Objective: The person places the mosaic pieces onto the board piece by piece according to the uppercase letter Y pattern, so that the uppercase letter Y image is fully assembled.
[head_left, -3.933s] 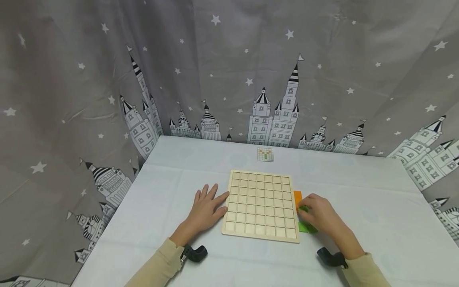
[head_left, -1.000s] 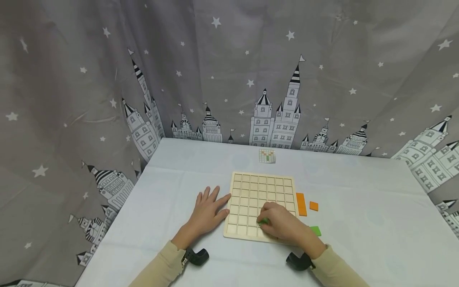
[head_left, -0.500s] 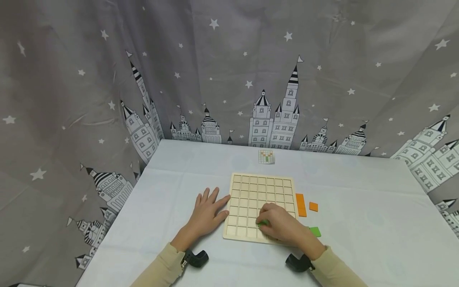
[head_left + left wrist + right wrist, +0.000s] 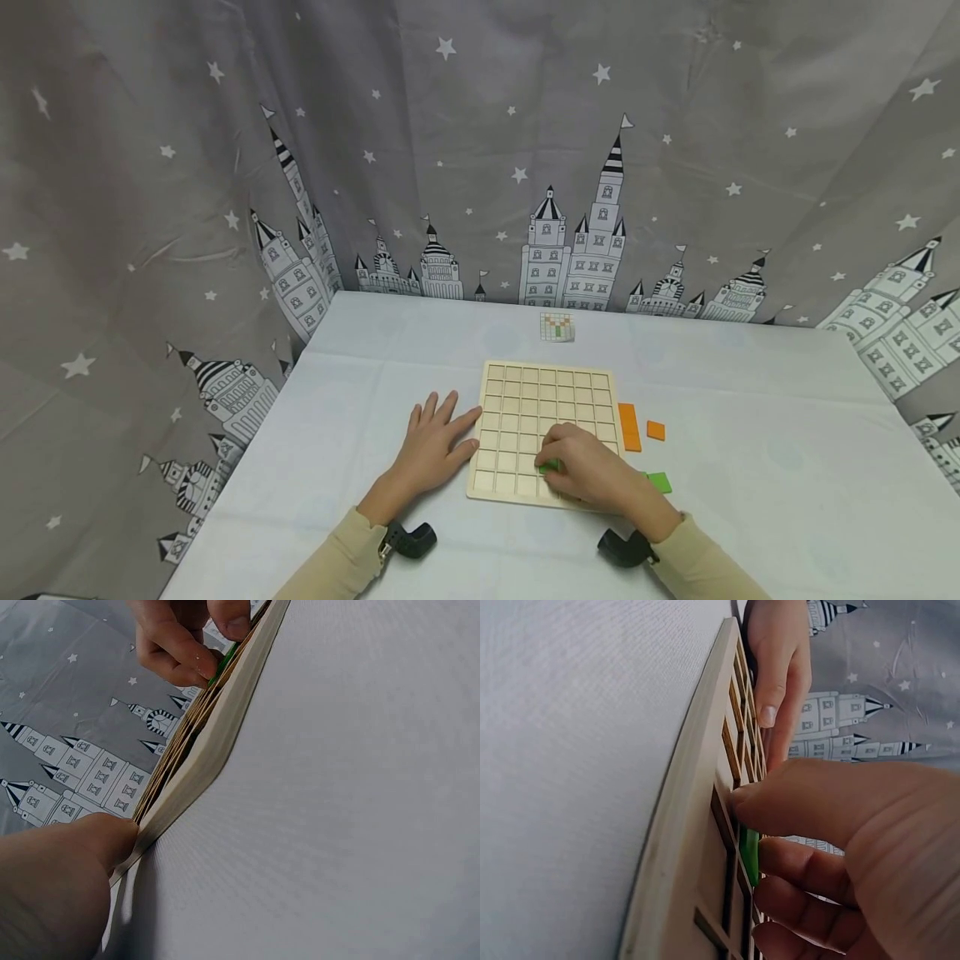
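A pale wooden board (image 4: 512,421) with a grid of square recesses lies flat on the white table. My left hand (image 4: 427,450) rests on the table, fingers spread, with thumb and index fingertip touching the board's left edge. My right hand (image 4: 588,467) is over the lower middle of the board, fingers curled around a green tile (image 4: 550,467). In the right wrist view the green tile (image 4: 749,855) sits at the grid between thumb and fingers; part of it is covered. The left wrist view also shows the right fingers (image 4: 176,645) at that tile.
Right of the board lie an orange strip (image 4: 630,427), a small orange square (image 4: 656,431) and a green piece (image 4: 660,482), partly behind the right wrist. A small pattern card (image 4: 557,327) lies beyond the board. A grey curtain (image 4: 465,125) hangs behind the table (image 4: 787,467).
Since the oldest frame, my right hand has moved left from the pieces onto the board with the green tile. Over the last second it has barely moved. The left hand stays put.
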`<state>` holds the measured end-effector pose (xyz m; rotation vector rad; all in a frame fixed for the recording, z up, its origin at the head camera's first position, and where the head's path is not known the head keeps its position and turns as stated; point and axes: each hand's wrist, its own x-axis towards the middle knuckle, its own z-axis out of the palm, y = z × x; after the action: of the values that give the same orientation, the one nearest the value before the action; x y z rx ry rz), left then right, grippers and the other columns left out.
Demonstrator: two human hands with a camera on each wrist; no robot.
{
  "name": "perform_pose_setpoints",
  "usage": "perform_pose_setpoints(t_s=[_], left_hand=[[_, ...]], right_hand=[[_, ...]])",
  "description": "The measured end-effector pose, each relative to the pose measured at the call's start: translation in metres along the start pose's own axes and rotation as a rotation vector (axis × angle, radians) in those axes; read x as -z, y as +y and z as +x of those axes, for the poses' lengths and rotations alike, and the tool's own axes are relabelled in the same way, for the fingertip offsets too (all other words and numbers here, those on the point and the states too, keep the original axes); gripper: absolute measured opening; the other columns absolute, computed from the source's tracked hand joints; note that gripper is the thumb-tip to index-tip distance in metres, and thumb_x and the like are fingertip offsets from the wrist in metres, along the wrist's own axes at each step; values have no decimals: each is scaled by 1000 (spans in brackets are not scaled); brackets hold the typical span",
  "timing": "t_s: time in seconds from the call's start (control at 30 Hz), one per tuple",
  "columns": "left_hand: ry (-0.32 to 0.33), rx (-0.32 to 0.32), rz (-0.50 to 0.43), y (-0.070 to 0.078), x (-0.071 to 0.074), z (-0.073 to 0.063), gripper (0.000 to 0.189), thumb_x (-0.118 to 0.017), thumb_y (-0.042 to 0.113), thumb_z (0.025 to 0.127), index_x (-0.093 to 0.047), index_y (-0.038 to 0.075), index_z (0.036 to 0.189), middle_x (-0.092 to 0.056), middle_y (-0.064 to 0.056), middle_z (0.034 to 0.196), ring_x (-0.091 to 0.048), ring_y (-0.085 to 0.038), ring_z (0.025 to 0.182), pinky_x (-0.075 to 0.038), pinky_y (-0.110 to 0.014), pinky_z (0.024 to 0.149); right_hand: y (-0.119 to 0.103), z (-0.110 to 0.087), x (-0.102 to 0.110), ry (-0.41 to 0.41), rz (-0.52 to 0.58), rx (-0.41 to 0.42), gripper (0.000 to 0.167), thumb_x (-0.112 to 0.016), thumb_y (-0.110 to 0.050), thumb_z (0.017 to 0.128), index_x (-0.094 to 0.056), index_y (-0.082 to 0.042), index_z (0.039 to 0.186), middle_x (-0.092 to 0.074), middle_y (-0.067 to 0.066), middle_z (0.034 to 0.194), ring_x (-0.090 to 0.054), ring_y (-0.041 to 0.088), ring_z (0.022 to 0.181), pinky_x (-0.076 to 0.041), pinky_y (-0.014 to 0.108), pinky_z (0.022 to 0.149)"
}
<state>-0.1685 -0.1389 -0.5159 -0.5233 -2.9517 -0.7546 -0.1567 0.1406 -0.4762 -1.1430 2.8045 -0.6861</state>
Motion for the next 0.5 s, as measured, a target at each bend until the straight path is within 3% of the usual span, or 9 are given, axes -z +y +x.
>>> perform_pose_setpoints(t_s=[0.5], left_hand=[[-2, -4, -2, -1, -1, 0, 49, -60, 35, 100, -59, 18, 145, -38, -27, 160, -22, -56, 152, -17, -75, 118]], right_hand=[[-1, -1, 2, -37, 1, -31, 20, -76, -7, 83, -81, -13, 102, -64, -6, 98, -55, 8, 91, -53, 28, 84]])
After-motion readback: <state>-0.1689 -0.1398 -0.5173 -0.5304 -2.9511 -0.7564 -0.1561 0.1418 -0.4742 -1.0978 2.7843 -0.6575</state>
